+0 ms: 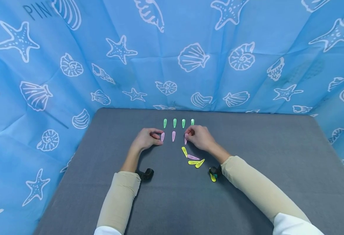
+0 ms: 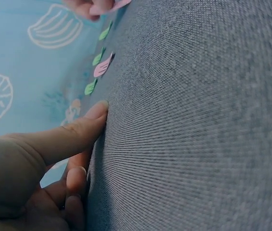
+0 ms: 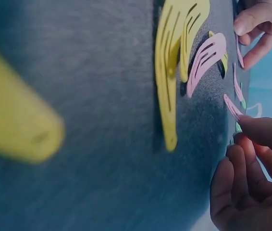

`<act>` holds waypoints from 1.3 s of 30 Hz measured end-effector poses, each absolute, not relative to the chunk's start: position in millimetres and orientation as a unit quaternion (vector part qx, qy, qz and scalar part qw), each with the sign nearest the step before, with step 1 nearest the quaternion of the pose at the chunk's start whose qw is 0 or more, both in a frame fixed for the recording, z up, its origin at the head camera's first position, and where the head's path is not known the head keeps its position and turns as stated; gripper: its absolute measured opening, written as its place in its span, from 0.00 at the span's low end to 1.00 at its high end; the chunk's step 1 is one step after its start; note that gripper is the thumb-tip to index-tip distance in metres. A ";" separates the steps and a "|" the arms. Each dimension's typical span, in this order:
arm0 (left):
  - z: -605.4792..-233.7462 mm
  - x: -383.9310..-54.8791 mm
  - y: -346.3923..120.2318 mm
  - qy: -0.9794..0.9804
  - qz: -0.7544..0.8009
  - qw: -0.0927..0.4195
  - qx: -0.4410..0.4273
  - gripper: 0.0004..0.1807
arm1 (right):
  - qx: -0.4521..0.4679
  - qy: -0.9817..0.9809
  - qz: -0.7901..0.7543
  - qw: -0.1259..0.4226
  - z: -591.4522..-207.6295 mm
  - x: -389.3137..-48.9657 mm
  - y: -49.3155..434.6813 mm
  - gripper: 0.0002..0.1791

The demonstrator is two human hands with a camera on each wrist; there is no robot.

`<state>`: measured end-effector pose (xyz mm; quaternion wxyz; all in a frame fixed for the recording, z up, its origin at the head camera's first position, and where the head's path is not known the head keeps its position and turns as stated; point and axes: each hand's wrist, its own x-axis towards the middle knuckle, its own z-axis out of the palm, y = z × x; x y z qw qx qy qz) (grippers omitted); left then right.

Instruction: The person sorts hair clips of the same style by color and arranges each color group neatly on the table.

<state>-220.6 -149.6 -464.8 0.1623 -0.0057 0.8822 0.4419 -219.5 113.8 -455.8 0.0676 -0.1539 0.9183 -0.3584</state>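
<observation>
Pink snap hair clips lie in a row on the grey table. My left hand (image 1: 147, 138) has its thumb and a finger at the two ends of the leftmost pink hair clip (image 1: 162, 137), pinching it lengthwise. Another pink clip (image 1: 173, 136) lies upright in the row between the hands. At the row's right end, my right hand (image 1: 200, 137) pinches a third pink hair clip (image 1: 186, 139) between thumb and fingertips, seen too in the right wrist view as a slim pink clip (image 3: 231, 107). In the left wrist view, the left thumb hides the clip at its tip.
Beyond the pink row stands a row of several green clips (image 1: 174, 123). Nearer me, a loose pink clip (image 1: 193, 157) lies among yellow clips (image 1: 184, 151), some overlapping. One more yellow clip (image 1: 213, 177) lies under the right wrist's black camera (image 1: 214, 171). A blue shell-print cloth (image 1: 148, 75) hangs behind the grey table (image 1: 172, 202).
</observation>
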 end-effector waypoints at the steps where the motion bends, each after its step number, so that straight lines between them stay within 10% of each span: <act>1: -464.4 -220.6 -149.0 0.882 0.443 0.163 -0.007 0.25 | -0.152 0.922 -0.350 0.067 -456.1 -221.2 111.9 0.05; 18: -467.4 -220.0 -145.7 0.882 0.442 0.164 0.004 0.25 | -0.126 0.942 -0.304 0.062 -458.5 -227.2 102.6 0.14; 29: -463.9 -221.5 -147.7 0.884 0.440 0.155 -0.008 0.25 | -0.206 0.968 -0.137 0.046 -435.2 -197.6 101.1 0.43; 39: -466.5 -220.9 -148.1 0.885 0.438 0.158 -0.005 0.25 | -0.245 0.965 -0.087 0.023 -447.9 -172.1 119.7 0.48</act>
